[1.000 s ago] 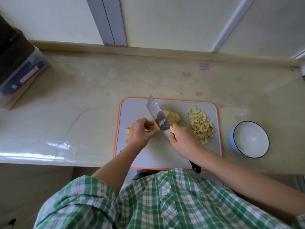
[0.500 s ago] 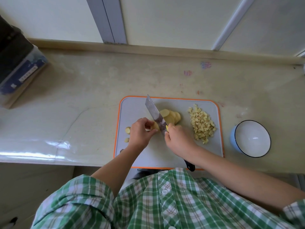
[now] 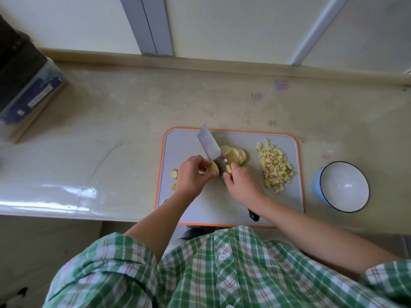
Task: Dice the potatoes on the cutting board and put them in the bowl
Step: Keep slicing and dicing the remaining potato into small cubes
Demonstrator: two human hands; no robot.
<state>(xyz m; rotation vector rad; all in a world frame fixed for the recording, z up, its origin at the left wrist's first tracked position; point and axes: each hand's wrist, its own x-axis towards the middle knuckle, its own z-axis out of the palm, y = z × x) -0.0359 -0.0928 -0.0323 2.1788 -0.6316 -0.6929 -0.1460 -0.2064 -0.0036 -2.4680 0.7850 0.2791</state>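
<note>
Pale potato slices (image 3: 235,154) fanned mid cutting board (image 3: 289,205); diced heap (image 3: 275,165) at its right; white bowl (image 3: 343,186) upright, frame right, beside board.

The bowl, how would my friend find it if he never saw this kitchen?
Start at the grey cutting board with the orange rim, in the middle of the pale counter. Go past its right edge: the bowl sits there on the counter. It's the only round dish, light blue outside, white and empty inside, with a dark rim.
</note>
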